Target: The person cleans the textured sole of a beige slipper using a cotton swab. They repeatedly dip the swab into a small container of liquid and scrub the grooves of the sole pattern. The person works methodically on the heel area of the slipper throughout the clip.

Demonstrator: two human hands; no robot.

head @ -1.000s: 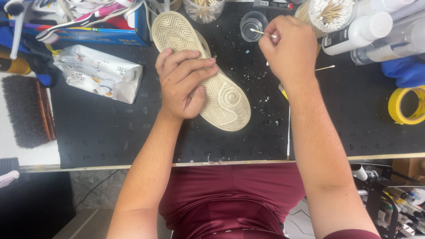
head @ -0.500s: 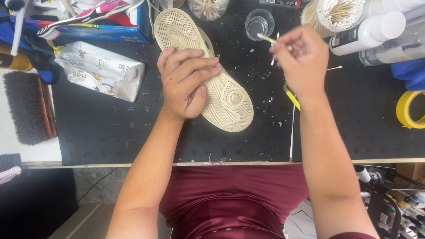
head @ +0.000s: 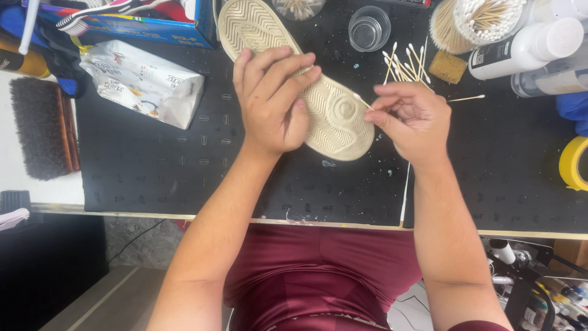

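Left hand (head: 269, 101) gripping upturned shoe (head: 331, 107), right hand (head: 410, 119) pinching cotton swab (head: 362, 102) on sole

Black mat (head: 153, 178) on workbench (head: 49, 193): brush (head: 43, 125), wipes pack (head: 144, 83), cotton swabs (head: 407, 61), sponge (head: 447, 66)

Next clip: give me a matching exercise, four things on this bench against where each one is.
Things:
1. shoe
2. brush
3. tape roll
4. cotton swab

Places:
A. far right edge of the mat
B. pinched in the right hand
C. sole up under the left hand
D. off the mat, at the left

Pairs: 1-C, 2-D, 3-A, 4-B
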